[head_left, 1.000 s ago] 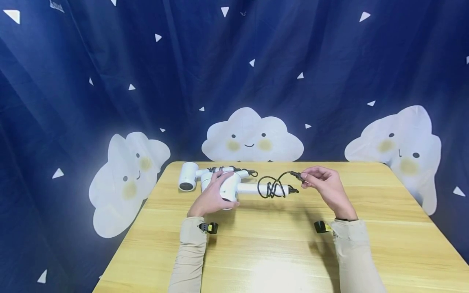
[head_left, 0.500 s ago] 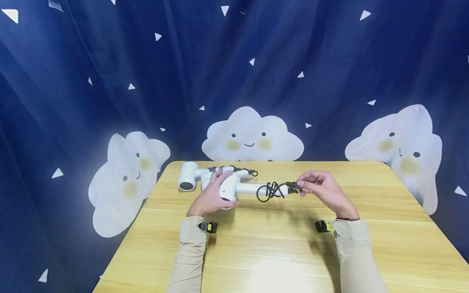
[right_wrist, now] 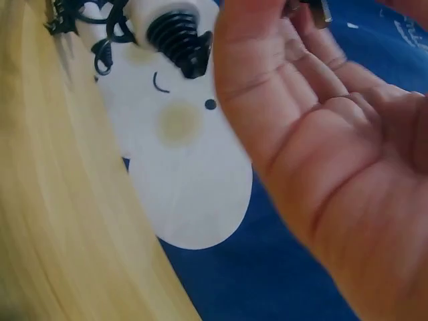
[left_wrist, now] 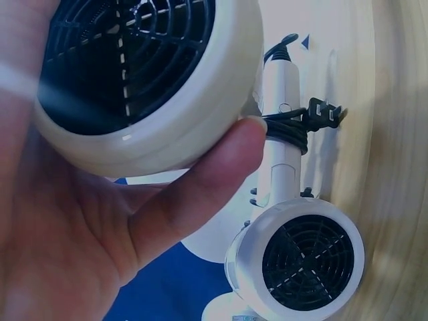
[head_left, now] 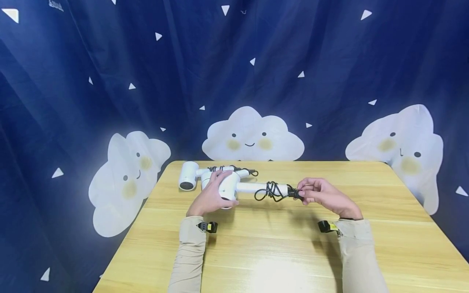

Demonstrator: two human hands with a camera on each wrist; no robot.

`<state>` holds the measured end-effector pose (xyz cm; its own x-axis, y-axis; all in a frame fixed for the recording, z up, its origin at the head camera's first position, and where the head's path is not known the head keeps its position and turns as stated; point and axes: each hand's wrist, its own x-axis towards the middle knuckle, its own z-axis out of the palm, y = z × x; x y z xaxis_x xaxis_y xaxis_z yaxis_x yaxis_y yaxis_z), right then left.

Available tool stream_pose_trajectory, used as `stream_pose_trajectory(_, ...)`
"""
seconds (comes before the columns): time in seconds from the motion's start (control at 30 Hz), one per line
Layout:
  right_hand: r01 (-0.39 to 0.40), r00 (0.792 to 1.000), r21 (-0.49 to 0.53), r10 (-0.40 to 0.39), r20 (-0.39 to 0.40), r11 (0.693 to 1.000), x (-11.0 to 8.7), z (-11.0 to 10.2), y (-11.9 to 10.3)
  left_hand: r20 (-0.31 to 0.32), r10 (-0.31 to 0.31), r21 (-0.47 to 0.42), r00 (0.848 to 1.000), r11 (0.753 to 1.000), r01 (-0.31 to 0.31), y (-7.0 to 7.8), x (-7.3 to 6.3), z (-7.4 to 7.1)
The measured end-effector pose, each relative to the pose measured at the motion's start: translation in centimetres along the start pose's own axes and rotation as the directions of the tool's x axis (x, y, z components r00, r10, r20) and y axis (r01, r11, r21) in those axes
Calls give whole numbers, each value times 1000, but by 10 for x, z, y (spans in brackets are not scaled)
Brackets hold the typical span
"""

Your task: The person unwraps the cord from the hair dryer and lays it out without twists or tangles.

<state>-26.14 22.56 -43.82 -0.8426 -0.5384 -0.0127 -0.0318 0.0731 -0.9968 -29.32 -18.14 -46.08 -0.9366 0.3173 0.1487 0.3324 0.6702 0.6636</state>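
My left hand (head_left: 209, 198) grips the round head of a white hair dryer (head_left: 229, 188), its thumb below and fingers over the top. The dryer's handle points right, with its black cord (head_left: 272, 190) wound round it and one loop hanging loose. At the handle's end my right hand (head_left: 327, 198) pinches the cord's plug between thumb and fingers, close to the ribbed cord sleeve (right_wrist: 175, 33). Metal prongs show between those fingertips in the right wrist view; the fingers cover most of the plug. A dark round grille (left_wrist: 127, 60) fills the dryer's head in the left wrist view.
Behind the held dryer lie two more white hair dryers, one at the far left (head_left: 188, 177) and one partly covered by my left hand (left_wrist: 301, 261). Their cords are wound round the handles. A wooden table (head_left: 256, 244) lies below; a blue curtain (head_left: 234, 73) hangs behind.
The right hand has brought the plug end left and down to the handle's end, and the raised cord loop has dropped. The left hand has kept its hold on the hair dryer.
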Motion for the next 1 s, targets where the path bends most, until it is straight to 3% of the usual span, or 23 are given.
stream_pose_trajectory(0.17,-103,994,-21,103,24,994,6,1,8,-15,5,-26,1000,1000,-6,0,0,-1)
stream_pose_trajectory(0.33,-173,985,-52,171,-38,984,15,7,13,-33,17,-40,999,999,-19,1,0,-1)
stream_pose_trajectory(0.57,-116,990,-162,100,-104,980,22,17,13,-20,35,-35,999,999,-36,5,1,2)
stream_pose_trajectory(0.8,-101,982,-159,73,-176,982,24,19,11,39,39,-5,998,999,-39,9,1,6)
stream_pose_trajectory(1.0,-98,979,-152,68,-191,983,24,18,11,36,44,21,998,999,-44,11,2,9)
